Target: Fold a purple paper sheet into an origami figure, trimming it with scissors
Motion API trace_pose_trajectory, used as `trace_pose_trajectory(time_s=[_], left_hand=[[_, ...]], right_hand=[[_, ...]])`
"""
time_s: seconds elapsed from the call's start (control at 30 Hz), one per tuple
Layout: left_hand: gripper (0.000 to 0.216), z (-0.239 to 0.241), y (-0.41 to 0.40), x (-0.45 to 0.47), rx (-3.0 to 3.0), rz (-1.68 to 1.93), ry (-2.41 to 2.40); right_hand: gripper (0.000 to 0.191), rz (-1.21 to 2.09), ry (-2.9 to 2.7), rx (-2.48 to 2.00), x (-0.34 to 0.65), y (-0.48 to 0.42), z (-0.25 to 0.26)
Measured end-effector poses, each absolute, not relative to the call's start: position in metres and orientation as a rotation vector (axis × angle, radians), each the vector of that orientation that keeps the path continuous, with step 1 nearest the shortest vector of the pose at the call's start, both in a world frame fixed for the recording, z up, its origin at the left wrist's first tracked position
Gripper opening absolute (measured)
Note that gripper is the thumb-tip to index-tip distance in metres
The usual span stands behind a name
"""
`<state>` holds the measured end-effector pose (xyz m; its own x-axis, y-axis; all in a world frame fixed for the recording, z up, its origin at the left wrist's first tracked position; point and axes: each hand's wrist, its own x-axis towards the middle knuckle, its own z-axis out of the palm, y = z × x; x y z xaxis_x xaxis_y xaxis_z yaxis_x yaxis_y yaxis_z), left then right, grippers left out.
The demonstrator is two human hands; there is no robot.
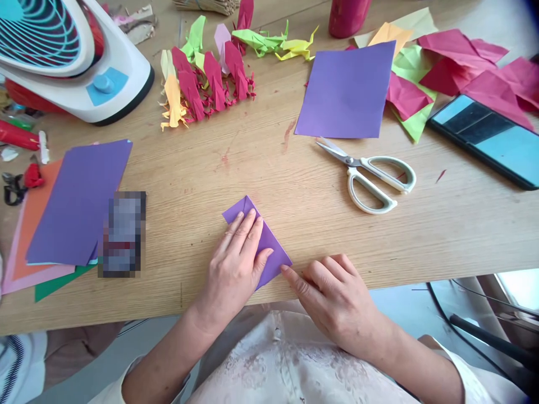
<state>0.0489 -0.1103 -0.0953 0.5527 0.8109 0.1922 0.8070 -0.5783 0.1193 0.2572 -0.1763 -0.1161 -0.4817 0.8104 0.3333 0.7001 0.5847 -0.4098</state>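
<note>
A folded piece of purple paper [272, 261] lies near the table's front edge, with a crease showing at its upper corner. Flat on top of it rests my left hand [238, 261], its fingers stretched out and covering much of the paper. My right hand [332, 294] is at the paper's lower right corner, with one fingertip touching it. The other fingers of that hand are curled in, and nothing shows in them. Scissors with white handles [357, 161] lie beyond my right hand, just below a larger purple sheet [345, 92].
Several folded paper figures [214, 78] stand at the back. Crumpled coloured papers [458, 62] and a phone [484, 140] lie at right. A stack of coloured sheets [80, 202], a blurred-out dark object [122, 234] and a small fan [113, 67] are at left.
</note>
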Motion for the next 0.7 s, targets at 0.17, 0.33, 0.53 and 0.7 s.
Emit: trace_pose_trajectory(time_s=[0.17, 0.33, 0.53, 0.7], left_hand=[[0.058, -0.1004, -0.1115, 0.0465, 2.726, 0.325, 1.384], [0.065, -0.1016, -0.1133, 0.0446, 2.721, 0.25, 1.365], [0.076, -0.0989, -0.114, 0.0426, 2.724, 0.128, 1.332], [0.083, -0.0965, -0.1139, 0.0396, 2.72, 0.053, 1.269]], right_hand=[[0.037, 0.213, -2.283, -1.193, 0.2569, -0.177, -0.1209], [0.036, 0.193, -2.295, -1.221, 0.256, -0.1766, -0.1201], [0.035, 0.192, -2.306, -1.231, 0.2564, -0.1763, -0.1179], [0.035, 0.2, -2.301, -1.235, 0.2579, -0.1767, -0.1187]])
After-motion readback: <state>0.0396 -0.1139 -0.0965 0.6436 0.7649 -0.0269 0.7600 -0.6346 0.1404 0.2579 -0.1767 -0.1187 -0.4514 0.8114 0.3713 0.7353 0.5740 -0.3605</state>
